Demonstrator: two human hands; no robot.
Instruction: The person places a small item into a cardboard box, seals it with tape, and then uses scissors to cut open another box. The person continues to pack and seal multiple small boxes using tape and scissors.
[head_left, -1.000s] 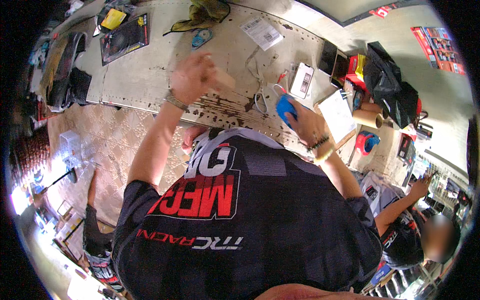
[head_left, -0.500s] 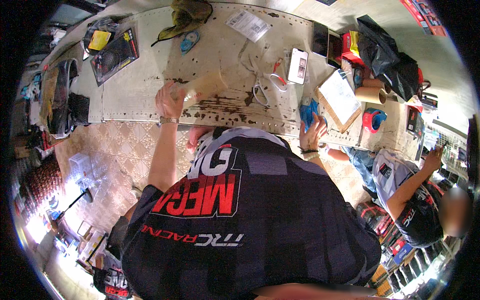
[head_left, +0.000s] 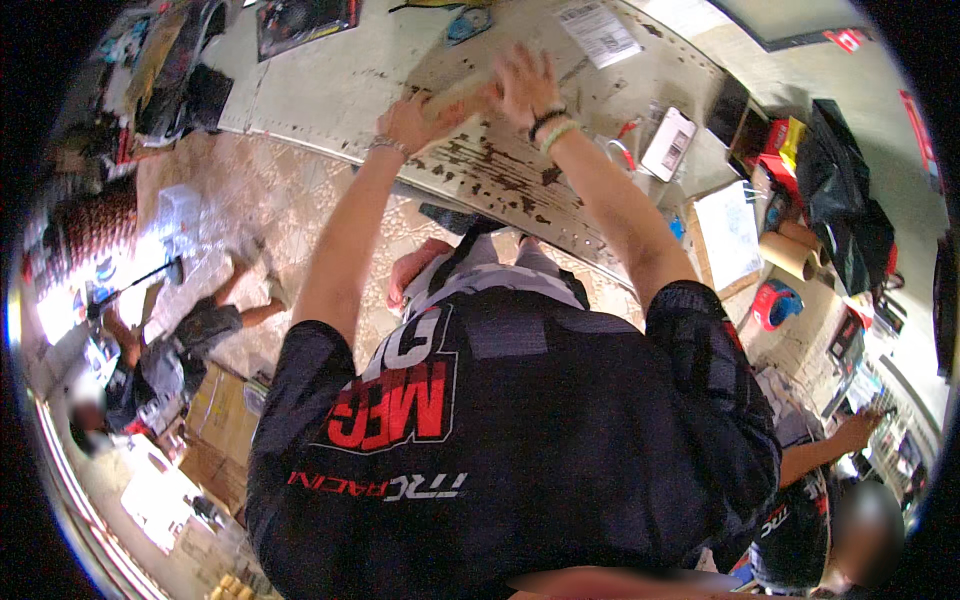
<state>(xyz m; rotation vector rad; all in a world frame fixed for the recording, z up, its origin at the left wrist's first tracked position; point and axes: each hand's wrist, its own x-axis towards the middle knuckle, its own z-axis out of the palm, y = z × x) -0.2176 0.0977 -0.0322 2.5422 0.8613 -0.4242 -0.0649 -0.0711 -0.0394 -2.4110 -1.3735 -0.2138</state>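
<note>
A narrow tan package (head_left: 462, 102), perhaps wrapped in clear plastic, lies on the worn metal worktable (head_left: 330, 85). My left hand (head_left: 408, 124) is closed around its left end. At its right end my right hand (head_left: 528, 90) rests with fingers stretched and spread, somewhat blurred. Beyond my hands are a printed white label sheet (head_left: 598, 33) and a small blue tool (head_left: 468, 24). To the right of my right forearm, red-and-white scissors (head_left: 622, 150) lie near a phone (head_left: 668, 143) with a lit screen. A blue item (head_left: 678, 228) shows partly past my right arm.
A clipboard with paper (head_left: 728, 235), cardboard tubes (head_left: 788, 255), a red-and-blue tape dispenser (head_left: 775, 303) and black plastic bags (head_left: 845, 190) crowd the table's right side. A co-worker (head_left: 800, 490) is at lower right. Another person (head_left: 150, 370) is low on the left.
My right hand has left the blue item and come across to the tan package. My left hand has stayed at the package's left end. The view has turned, and the left-hand person has come into view.
</note>
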